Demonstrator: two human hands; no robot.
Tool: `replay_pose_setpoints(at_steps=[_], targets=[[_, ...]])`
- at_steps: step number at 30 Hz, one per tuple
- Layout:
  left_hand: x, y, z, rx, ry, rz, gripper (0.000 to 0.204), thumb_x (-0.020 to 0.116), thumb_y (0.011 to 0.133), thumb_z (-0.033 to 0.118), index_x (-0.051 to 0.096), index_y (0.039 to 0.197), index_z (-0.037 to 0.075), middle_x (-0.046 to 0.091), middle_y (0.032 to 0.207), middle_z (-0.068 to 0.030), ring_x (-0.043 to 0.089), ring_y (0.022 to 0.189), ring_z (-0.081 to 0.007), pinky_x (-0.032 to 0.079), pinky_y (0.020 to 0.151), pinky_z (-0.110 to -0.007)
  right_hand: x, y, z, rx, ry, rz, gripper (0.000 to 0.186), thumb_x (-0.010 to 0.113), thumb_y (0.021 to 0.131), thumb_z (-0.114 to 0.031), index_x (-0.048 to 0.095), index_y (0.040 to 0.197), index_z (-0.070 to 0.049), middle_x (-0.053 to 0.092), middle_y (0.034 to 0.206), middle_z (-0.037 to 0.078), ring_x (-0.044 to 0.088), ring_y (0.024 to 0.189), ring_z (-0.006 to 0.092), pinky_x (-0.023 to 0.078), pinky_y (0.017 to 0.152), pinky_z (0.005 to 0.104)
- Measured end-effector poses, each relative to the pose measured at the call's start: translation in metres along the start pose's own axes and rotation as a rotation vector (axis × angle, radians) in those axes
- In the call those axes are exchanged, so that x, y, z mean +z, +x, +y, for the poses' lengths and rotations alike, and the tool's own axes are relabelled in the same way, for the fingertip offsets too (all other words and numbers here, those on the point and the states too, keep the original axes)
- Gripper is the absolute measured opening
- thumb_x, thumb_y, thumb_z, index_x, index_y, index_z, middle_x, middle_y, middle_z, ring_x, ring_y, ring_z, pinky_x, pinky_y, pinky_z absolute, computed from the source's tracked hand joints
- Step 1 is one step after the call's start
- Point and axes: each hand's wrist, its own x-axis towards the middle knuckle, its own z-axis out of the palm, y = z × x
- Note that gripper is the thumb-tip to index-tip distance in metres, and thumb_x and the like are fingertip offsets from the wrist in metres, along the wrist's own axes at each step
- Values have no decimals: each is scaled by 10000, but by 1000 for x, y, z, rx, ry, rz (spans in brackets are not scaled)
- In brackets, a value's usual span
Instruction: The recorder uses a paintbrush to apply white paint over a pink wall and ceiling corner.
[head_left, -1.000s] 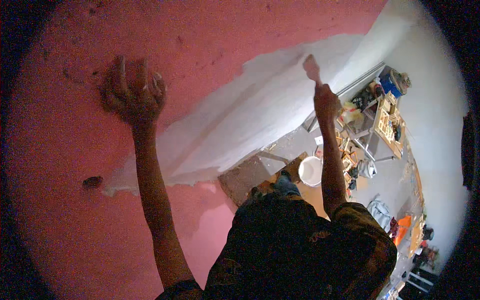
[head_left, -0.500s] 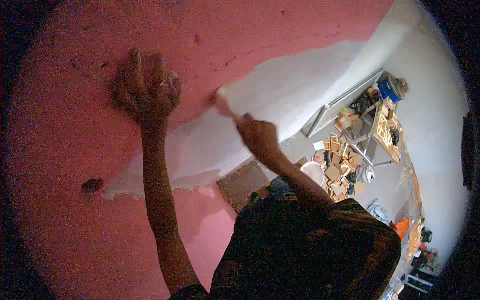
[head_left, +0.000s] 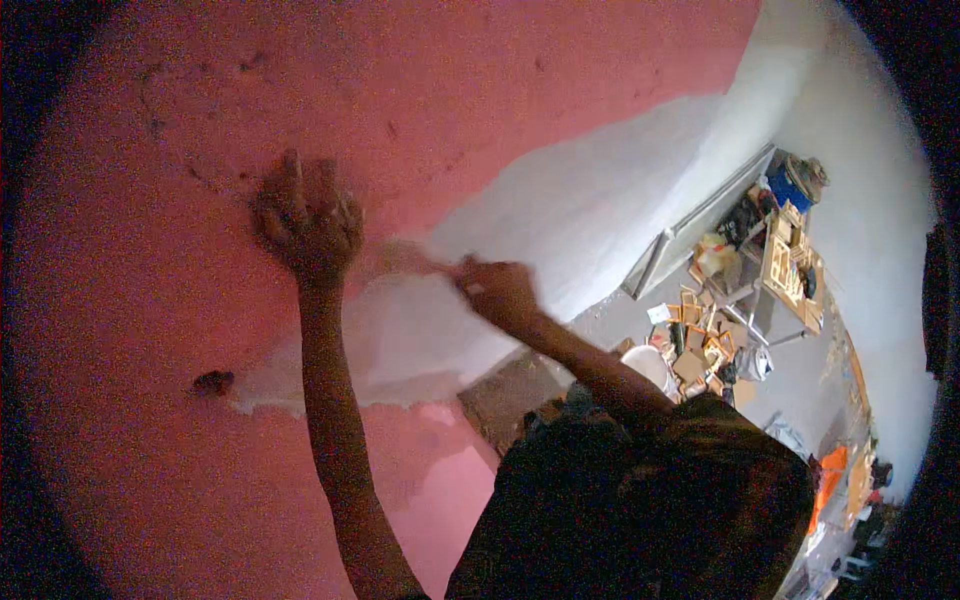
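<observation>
In front of me is a pink wall (head_left: 420,90) with a broad whitish patch (head_left: 600,170) across it. My right hand (head_left: 500,295) is closed round the thin handle of a paintbrush (head_left: 408,256). The brush is smeared by motion; its pale tip lies at the border between the pink and the whitish patch. My left hand (head_left: 310,220) rests against the pink wall to the left of the brush, fingers apart and partly bent, with no tool seen in it. Whitish smears mark its fingers.
A dark hole (head_left: 213,383) shows in the wall at lower left. Down at the right, a pile of small wooden pieces (head_left: 690,365) lies on the floor beside a white bucket (head_left: 648,366). Beyond stand a table with wooden pieces (head_left: 790,265) and a blue container (head_left: 788,188).
My right hand has moved the brush left and down along the edge of the whitish patch. My left hand sits slightly lower and further right in the picture; the whole view has shifted a little.
</observation>
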Motion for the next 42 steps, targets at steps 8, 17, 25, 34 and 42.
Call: replay_pose_setpoints(at_steps=[8, 17, 25, 34, 42], targets=[[3, 12, 8, 27, -10, 86, 358, 433, 822, 299, 498, 1156, 185, 429, 1252, -134, 425, 1101, -324, 308, 908, -489, -97, 6, 153, 137, -473, 260, 273, 512, 825, -361, 521, 718, -109, 565, 547, 114, 582, 511, 306, 453, 437, 410], [12, -2, 2, 13, -31, 86, 419, 432, 810, 368, 474, 1179, 173, 422, 1254, -150, 418, 1103, -345, 316, 890, -505, -105, -16, 156, 410, -471, 228, 279, 446, 864, -343, 507, 742, -99, 545, 516, 139, 576, 498, 330, 449, 445, 443], [-8, -3, 3, -27, -43, -90, 489, 372, 814, 468, 457, 1199, 179, 408, 1267, -163, 415, 1100, -369, 316, 886, -528, -72, -8, 80, 188, -461, 151, 146, 492, 858, -226, 540, 793, -105, 501, 626, 92, 526, 445, 252, 401, 376, 356], [28, -10, 6, 19, -83, 70, 530, 335, 810, 527, 441, 1215, 202, 366, 1305, -161, 373, 1143, -385, 275, 914, -557, -35, -5, 10, -18, -172, 42, 100, 550, 811, -232, 523, 789, -138, 478, 566, 60, 513, 402, 247, 409, 352, 347], [3, -4, 6, -36, -159, -86, 513, 383, 800, 484, 424, 1226, 200, 325, 1333, -154, 342, 1177, -374, 253, 933, -553, 1, 3, -52, -237, -88, -28, 107, 513, 823, -217, 547, 920, -187, 522, 645, 58, 526, 429, 253, 421, 375, 357]])
